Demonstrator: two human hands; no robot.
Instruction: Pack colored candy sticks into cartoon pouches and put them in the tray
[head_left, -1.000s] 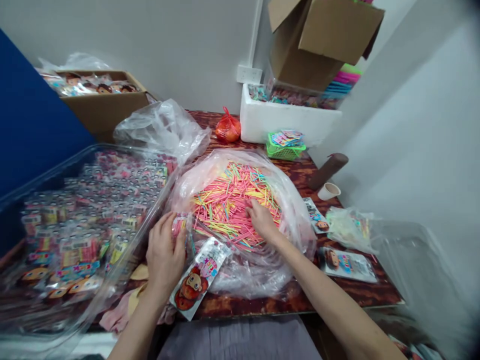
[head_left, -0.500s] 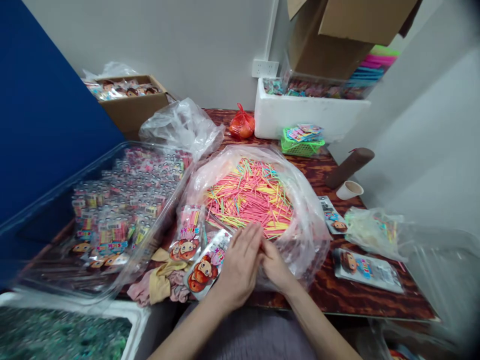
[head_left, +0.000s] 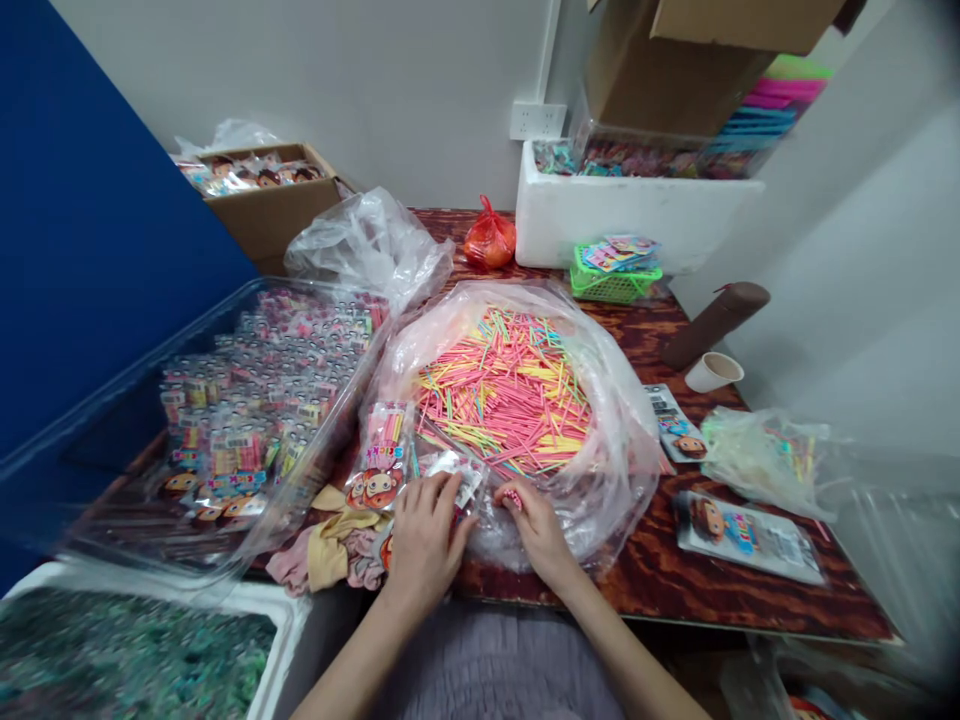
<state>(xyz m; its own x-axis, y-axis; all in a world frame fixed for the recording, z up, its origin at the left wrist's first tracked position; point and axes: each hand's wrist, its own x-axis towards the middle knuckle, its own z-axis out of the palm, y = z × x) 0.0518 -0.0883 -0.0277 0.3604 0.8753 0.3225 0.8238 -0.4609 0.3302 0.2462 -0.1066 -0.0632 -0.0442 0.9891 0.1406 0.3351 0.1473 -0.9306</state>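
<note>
My right hand (head_left: 538,535) is closed around a small bundle of pink sticks (head_left: 513,498), their ends facing me. To its left, my left hand (head_left: 427,535) lies with fingers spread over a printed clear-and-silver packet (head_left: 461,470); the hand hides most of it. Just beyond both hands, a large clear plastic bag (head_left: 622,440) lies opened wide, heaped with thin pink, yellow, green and blue sticks (head_left: 510,390). A filled packet of sticks (head_left: 379,455) with a cartoon print lies left of my left hand.
On the left stands a clear bin (head_left: 300,500) of filled packets. Cloth scraps (head_left: 330,545) lie at the table's front edge. On the right are a stack of flat packets (head_left: 746,535), a paper cup (head_left: 714,372), a brown bottle (head_left: 716,325) and a green basket (head_left: 611,285).
My hands were pressed together over the bag's near edge. Now they are apart: the left has moved left and down onto the packet, and the right shows the stick bundle.
</note>
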